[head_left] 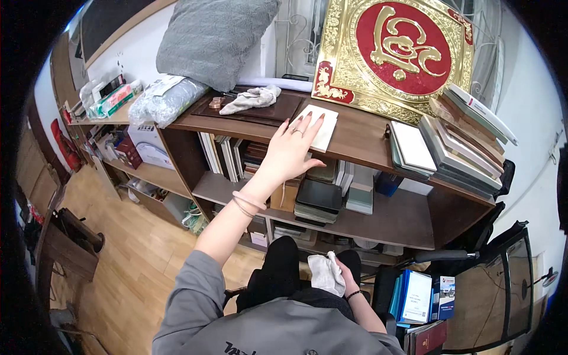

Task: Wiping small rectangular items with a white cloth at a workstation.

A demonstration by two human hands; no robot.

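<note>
My left hand point(291, 148) reaches far forward over the top of the brown shelf unit point(361, 145). Its fingers are stretched out and rest on a cream, flat, rectangular thing point(325, 133), perhaps a pad or a thin sample board; the fingers hide part of it. Down by my lap, my right hand point(349, 279) is closed on a crumpled white cloth point(326, 273). A second greyish-white cloth point(251, 99) lies on a dark brown board point(278, 110) to the left of my left hand, beside a small copper-coloured object point(216, 103).
A large gold and red plaque point(408, 53) leans at the back. Stacked sample boards point(461, 148) stand at the right end. Further left are a grey cushion point(216, 41) and a plastic-wrapped bundle point(165, 100). Books and boxes fill the lower shelves. A chair holding blue folders point(414, 296) is at my right.
</note>
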